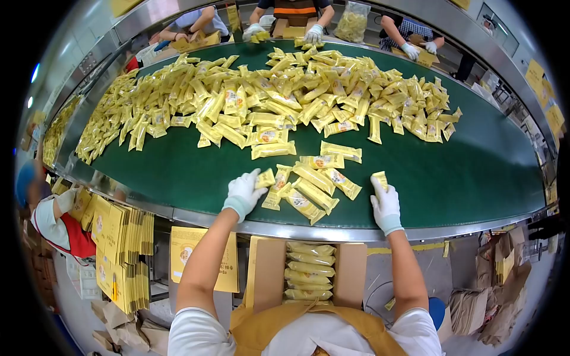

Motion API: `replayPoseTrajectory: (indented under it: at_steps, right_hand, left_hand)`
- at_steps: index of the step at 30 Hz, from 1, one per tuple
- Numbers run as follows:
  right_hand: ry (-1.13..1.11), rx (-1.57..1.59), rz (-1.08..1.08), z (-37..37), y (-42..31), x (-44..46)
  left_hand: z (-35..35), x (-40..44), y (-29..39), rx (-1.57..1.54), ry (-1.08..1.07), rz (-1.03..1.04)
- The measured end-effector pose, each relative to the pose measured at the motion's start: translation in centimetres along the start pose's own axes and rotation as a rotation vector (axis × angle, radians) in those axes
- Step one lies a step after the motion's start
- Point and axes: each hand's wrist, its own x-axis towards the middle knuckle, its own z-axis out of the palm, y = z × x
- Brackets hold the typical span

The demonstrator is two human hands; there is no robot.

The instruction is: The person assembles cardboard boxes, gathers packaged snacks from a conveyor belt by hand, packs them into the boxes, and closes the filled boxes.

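Note:
My left hand (242, 193), in a white glove, is closed on a small yellow snack packet (265, 178) near the front of the green belt. On the right, my right hand (386, 206), gloved too, grips another yellow packet (379, 179) by its end. Between the hands lies a loose group of yellow packets (313, 176), several overlapping at different angles. Just below the belt's edge, in front of my body, stands an open cardboard box (270, 276) with its flaps spread. Inside it, packets (310, 268) are stacked in a column.
A big heap of packets (261, 95) covers the far half of the green belt (487, 172). A metal rim (285, 230) borders it. Flattened yellow cartons (119, 249) stand at left. Co-workers' gloved hands (313, 34) handle packets and cartons across the belt. Brown sacks (469, 311) lie at right.

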Motion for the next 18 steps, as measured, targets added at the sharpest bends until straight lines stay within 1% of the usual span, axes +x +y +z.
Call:
replayPoseTrajectory:
  at_steps: [1, 2, 5, 6, 7, 8, 9, 10, 11, 13, 14, 16, 17, 18]
  right_hand:
    - [0.015, 0.109, 0.061, -0.1, 0.5, 0.0]
    - [0.089, 0.178, -0.046, -0.1, 1.0, 0.1]
    - [0.165, 0.358, -0.204, -3.1, -3.2, 2.3]
    - [0.115, 0.354, -0.146, -3.4, -4.6, 2.9]
    - [0.068, 0.35, -0.09, -3.7, -6.2, 3.7]
    - [-0.036, 0.282, -0.04, -3.9, -7.8, 4.7]
    - [-0.083, 0.259, -0.085, -2.9, -8.6, 5.8]
    - [-0.139, 0.144, -0.125, -0.6, -8.6, 6.9]
    - [-0.196, 0.028, -0.165, 1.8, -8.3, 7.6]
    - [-0.178, -0.061, -0.162, 3.7, -8.8, 7.2]
    - [-0.253, 0.004, -0.095, 4.0, -8.1, 7.6]
    - [-0.343, -0.033, -0.031, 3.1, -7.4, 8.0]
    - [-0.387, -0.051, 0.001, 2.5, -6.8, 8.1]
    - [-0.399, -0.091, 0.044, 1.5, -6.5, 8.1]
  left_hand:
    - [-0.6, 0.3, -0.2, -0.081, 0.0, -0.062]
    - [0.2, 0.7, -1.1, -0.27, 0.144, -0.028]
    - [-2.0, 1.2, 2.9, -0.27, 0.217, -0.075]
    - [-1.7, 1.5, 4.3, -0.303, 0.271, -0.068]
    - [-2.2, 1.5, 6.1, -0.265, 0.242, -0.064]
    - [-0.9, 2.4, 6.9, -0.2, 0.173, -0.106]
    - [0.3, 3.3, 7.5, -0.137, 0.105, -0.149]
    - [0.6, 3.1, 8.6, -0.01, -0.016, -0.192]
    - [2.0, 3.8, 8.8, 0.041, -0.046, -0.281]
    - [1.1, 4.1, 8.8, 0.008, -0.07, -0.299]
    - [1.2, 4.2, 8.0, -0.006, -0.066, -0.289]
    - [0.9, 4.2, 5.6, -0.034, -0.059, -0.274]
    - [0.3, 4.0, 4.4, -0.057, -0.057, -0.316]
    - [-0.3, 3.6, 2.7, -0.057, 0.01, -0.267]
